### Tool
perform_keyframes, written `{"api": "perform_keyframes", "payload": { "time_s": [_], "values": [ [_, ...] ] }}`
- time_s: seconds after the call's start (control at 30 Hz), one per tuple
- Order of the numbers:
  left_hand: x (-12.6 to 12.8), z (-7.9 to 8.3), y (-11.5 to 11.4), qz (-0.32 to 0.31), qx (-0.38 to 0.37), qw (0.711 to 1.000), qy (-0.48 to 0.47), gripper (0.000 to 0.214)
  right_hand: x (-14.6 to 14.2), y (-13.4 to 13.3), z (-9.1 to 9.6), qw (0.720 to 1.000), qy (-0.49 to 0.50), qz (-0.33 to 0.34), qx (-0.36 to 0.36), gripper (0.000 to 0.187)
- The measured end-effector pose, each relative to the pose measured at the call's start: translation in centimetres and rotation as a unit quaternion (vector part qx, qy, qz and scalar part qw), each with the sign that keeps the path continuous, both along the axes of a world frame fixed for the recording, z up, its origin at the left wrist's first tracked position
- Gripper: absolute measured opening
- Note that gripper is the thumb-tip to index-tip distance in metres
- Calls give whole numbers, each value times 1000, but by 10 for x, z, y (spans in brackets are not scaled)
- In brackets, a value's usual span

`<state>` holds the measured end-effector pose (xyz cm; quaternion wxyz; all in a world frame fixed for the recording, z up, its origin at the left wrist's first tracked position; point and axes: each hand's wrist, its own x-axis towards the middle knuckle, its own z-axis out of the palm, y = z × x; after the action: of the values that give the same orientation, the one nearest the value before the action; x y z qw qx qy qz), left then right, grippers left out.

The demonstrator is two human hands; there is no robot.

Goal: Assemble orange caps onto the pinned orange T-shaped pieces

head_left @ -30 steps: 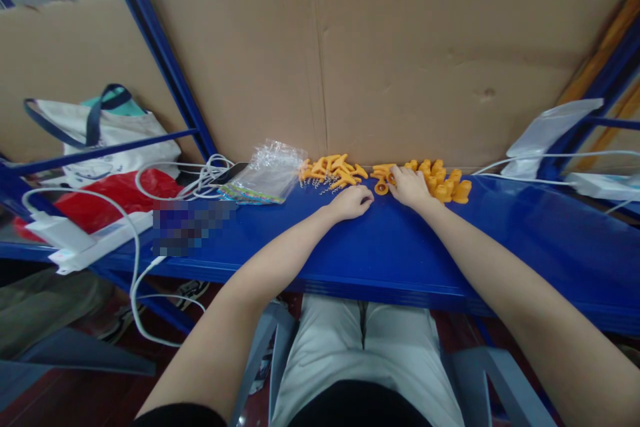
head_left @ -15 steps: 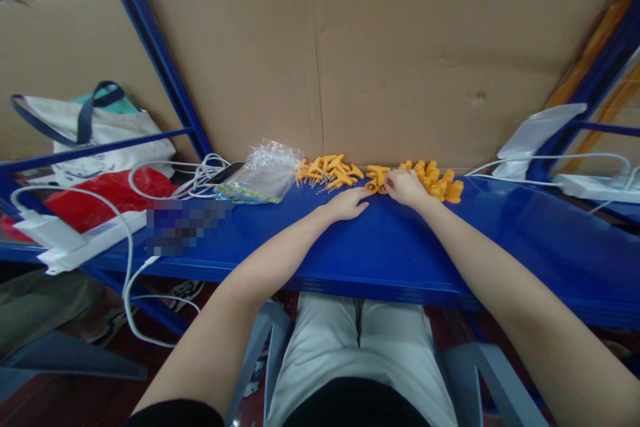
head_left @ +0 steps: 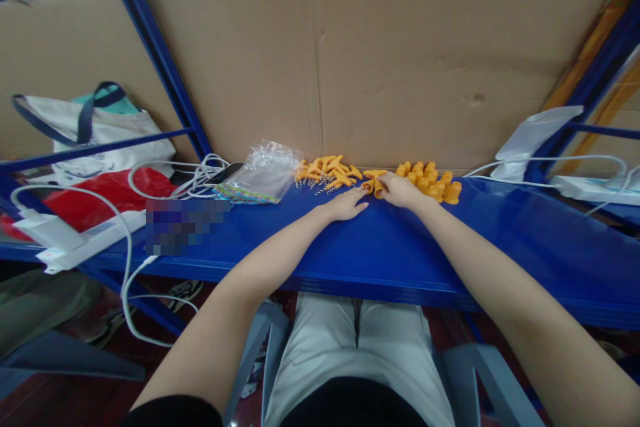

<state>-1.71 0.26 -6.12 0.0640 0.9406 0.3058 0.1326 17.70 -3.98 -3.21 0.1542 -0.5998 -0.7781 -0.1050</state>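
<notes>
Both my hands rest at the back of a blue shelf (head_left: 400, 240). My left hand (head_left: 347, 203) lies flat with fingers stretched toward a small orange piece (head_left: 371, 183). My right hand (head_left: 400, 190) has its fingers curled at that same orange piece, pinching it from the right. A pile of orange T-shaped parts with small springs (head_left: 330, 172) lies just left of the hands. A heap of orange cap-like parts (head_left: 430, 181) lies just behind and right of my right hand.
A clear plastic bag (head_left: 263, 173) and a phone with white cables (head_left: 200, 177) lie left of the piles. A white power strip (head_left: 80, 240), red bag (head_left: 100, 197) and tote bag (head_left: 95, 130) sit far left. Cardboard (head_left: 400, 53) backs the shelf. Another power strip (head_left: 595, 188) is at right.
My right hand has slid a little left, off the cap heap and onto the small orange piece between the piles. My left hand has opened out flat beside it.
</notes>
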Motion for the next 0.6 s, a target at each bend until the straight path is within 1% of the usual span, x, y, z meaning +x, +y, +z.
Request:
{"api": "perform_keyframes", "payload": {
  "time_s": [0.13, 0.23, 0.3, 0.4, 0.5, 0.6],
  "values": [
    [-1, -2, 2, -3, 14, 1000, -17, 53, 2, 2, -2, 999, -12, -30, -13, 43],
    [-2, -1, 0, -4, 16, 999, -27, 53, 5, 5, -2, 999, 14, -32, -26, 45],
    [-2, 0, -2, 6, 13, 1000, -26, 54, 6, 7, -2, 998, 38, -35, -30, 46],
    [-3, 1, -3, 16, 9, 1000, -20, 55, 7, 10, -4, 998, 66, -8, -19, 46],
    [-3, -1, -1, 9, 11, 1000, -19, 55, 7, 13, -8, 995, 91, 30, -22, 46],
    [-3, -3, 3, 4, 9, 1000, -14, 56, 6, 14, -13, 991, 126, 32, -29, 48]
  ]
}}
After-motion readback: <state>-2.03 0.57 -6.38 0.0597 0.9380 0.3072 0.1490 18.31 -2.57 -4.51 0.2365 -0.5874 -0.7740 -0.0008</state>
